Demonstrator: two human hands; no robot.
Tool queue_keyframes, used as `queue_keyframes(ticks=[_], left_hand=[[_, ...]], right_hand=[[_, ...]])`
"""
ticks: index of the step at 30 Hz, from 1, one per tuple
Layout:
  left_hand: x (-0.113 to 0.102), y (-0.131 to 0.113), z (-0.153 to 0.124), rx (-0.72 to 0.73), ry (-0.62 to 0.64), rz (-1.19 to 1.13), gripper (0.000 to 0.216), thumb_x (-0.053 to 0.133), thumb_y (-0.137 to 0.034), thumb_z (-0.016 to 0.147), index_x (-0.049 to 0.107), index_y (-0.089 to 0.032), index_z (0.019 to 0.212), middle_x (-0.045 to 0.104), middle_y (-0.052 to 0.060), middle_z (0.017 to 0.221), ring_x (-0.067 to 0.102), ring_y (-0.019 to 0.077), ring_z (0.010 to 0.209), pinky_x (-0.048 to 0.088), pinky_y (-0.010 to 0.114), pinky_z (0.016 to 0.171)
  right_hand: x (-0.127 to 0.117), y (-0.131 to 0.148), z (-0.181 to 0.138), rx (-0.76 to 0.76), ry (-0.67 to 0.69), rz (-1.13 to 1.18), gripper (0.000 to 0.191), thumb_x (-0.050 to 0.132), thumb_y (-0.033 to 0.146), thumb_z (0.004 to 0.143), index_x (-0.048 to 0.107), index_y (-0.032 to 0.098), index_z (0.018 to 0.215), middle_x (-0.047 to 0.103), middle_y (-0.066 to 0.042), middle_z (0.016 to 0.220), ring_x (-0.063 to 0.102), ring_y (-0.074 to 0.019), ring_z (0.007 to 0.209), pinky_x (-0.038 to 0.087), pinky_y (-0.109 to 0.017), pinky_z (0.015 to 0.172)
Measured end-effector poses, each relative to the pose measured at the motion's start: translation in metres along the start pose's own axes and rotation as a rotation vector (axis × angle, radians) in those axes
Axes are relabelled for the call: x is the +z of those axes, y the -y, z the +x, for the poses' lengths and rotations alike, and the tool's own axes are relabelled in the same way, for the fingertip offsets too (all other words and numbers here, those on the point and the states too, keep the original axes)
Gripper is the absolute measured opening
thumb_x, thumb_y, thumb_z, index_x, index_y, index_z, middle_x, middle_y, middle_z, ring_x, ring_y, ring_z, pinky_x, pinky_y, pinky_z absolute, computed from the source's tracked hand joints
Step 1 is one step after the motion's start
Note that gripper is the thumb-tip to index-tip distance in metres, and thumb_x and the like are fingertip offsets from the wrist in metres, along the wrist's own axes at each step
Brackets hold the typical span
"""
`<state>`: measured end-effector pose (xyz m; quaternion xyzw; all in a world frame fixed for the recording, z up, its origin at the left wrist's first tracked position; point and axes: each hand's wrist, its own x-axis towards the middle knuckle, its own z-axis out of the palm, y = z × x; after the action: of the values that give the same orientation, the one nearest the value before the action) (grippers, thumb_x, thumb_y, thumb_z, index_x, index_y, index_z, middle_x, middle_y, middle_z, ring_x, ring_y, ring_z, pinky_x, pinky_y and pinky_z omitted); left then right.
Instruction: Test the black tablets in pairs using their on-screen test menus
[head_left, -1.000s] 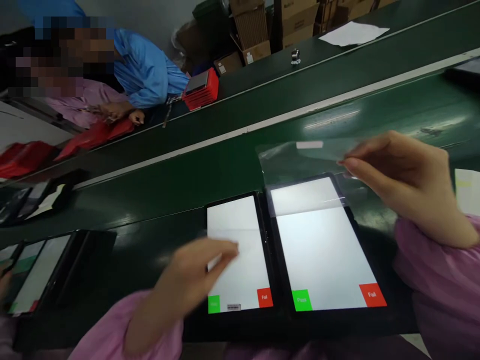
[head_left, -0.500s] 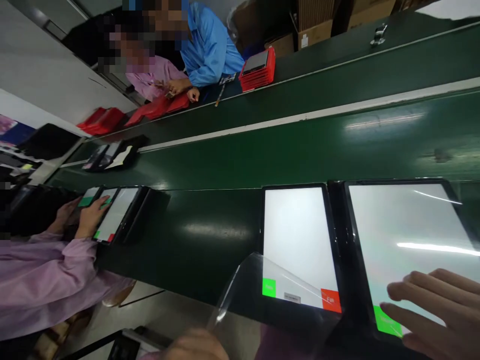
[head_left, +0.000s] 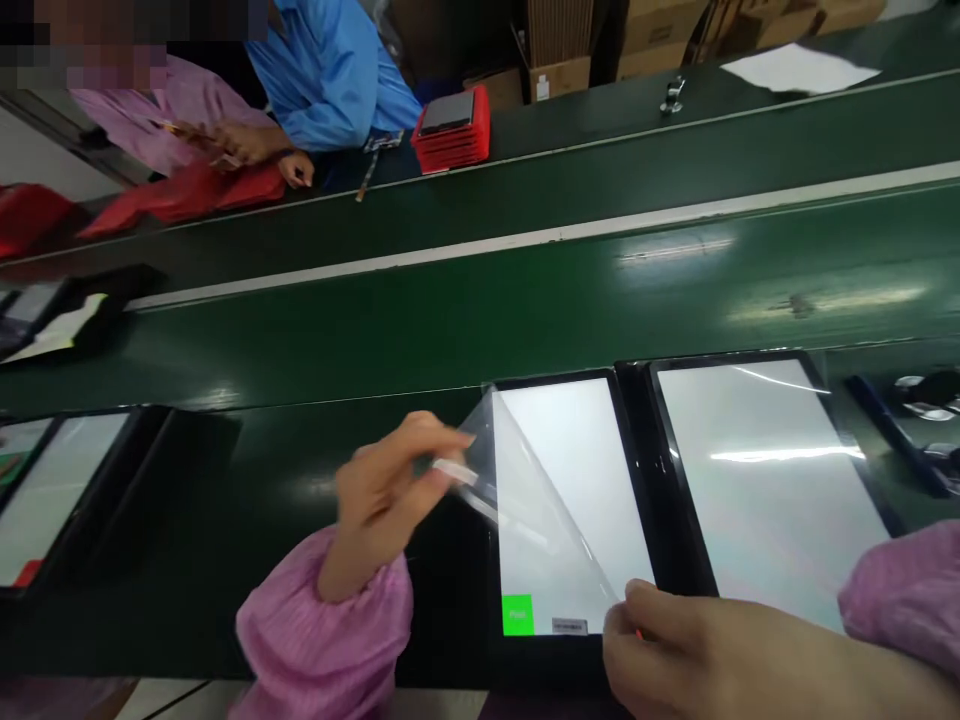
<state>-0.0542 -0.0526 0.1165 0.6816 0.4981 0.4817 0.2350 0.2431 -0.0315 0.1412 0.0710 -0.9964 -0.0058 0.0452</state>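
Note:
A tablet (head_left: 592, 450) with a lit white screen lies on the dark green bench, a green square (head_left: 517, 615) at its lower left. Clear plastic film (head_left: 536, 520) slants over the left part of this screen. My left hand (head_left: 394, 490), beside the tablet's left edge, pinches the film between thumb and fingers near a white tab. Down at the tablet's lower right corner, my right hand (head_left: 697, 645) is closed with thumb and forefinger on the film's other end, covering most of a red patch. Just right lies a second lit tablet (head_left: 757, 460).
More tablets (head_left: 67, 480) lie at the left. Across the bench are a person's blue sleeve (head_left: 330, 80), a stack of red trays (head_left: 454, 130), a small metal item (head_left: 673, 95) and a white sheet (head_left: 799, 70). A dark blue bar (head_left: 896, 435) lies at the right.
My left hand has risen from the bottom edge to the tablet's left side, bringing the film over the screen. My right hand has moved left from the second tablet. The view has shifted right.

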Motion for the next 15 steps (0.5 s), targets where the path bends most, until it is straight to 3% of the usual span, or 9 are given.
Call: queue_keyframes(ticks=[2,4,7,10,12,15], left_hand=[[0.014,0.017,0.009,-0.078,0.145,0.067,0.028,0.064,-0.033,0.102,0.072,-0.030,0.128,0.082,0.002,0.102,0.075,0.0226,0.097,0.058,0.038,0.089],[0.027,0.033,0.014,-0.147,0.206,0.123,0.032,0.061,-0.040,0.103,0.072,-0.028,0.132,0.082,0.005,0.115,0.073,0.0251,0.117,0.055,0.041,0.105],[0.042,0.054,0.016,-0.280,0.001,0.024,0.039,0.051,-0.049,0.107,0.074,-0.025,0.128,0.079,0.007,0.129,0.069,0.0257,0.127,0.050,0.043,0.115],[0.057,0.069,0.015,-0.451,-0.214,-0.137,0.051,0.043,-0.059,0.107,0.074,-0.023,0.127,0.074,0.009,0.139,0.065,0.0271,0.134,0.048,0.045,0.119],[0.066,0.074,0.014,-0.507,-0.220,-0.195,0.057,0.038,-0.064,0.107,0.074,-0.024,0.124,0.074,0.007,0.138,0.065,0.0271,0.133,0.049,0.045,0.118],[0.073,0.077,0.016,-0.540,-0.200,-0.215,0.061,0.034,-0.070,0.105,0.075,-0.026,0.113,0.076,0.006,0.128,0.069,0.0259,0.121,0.054,0.042,0.109]], right_hand=[[0.000,-0.016,0.006,-0.035,-0.043,0.025,0.028,0.068,0.037,0.087,0.071,0.038,0.059,0.077,0.007,0.081,0.055,-0.0120,0.061,0.052,-0.026,0.052],[0.004,-0.041,0.013,0.030,-0.045,0.111,0.025,0.069,0.019,0.084,0.075,0.036,0.067,0.077,0.004,0.078,0.058,-0.0123,0.059,0.048,-0.027,0.046],[0.011,-0.097,0.020,0.237,-0.142,0.445,0.026,0.062,0.002,0.086,0.076,0.024,0.090,0.077,0.002,0.079,0.065,-0.0123,0.060,0.052,-0.026,0.052],[0.011,-0.154,0.018,0.593,-0.445,0.751,0.006,0.067,0.018,0.095,0.071,0.021,0.092,0.075,0.002,0.081,0.060,-0.0102,0.053,0.049,-0.025,0.048],[0.005,-0.179,0.011,0.768,-0.631,0.856,0.007,0.076,0.024,0.091,0.070,0.021,0.088,0.072,0.002,0.082,0.056,-0.0088,0.049,0.047,-0.025,0.044],[-0.008,-0.190,0.000,0.861,-0.797,0.888,0.012,0.081,0.018,0.087,0.070,0.021,0.084,0.070,0.002,0.083,0.055,-0.0070,0.048,0.047,-0.023,0.041]])
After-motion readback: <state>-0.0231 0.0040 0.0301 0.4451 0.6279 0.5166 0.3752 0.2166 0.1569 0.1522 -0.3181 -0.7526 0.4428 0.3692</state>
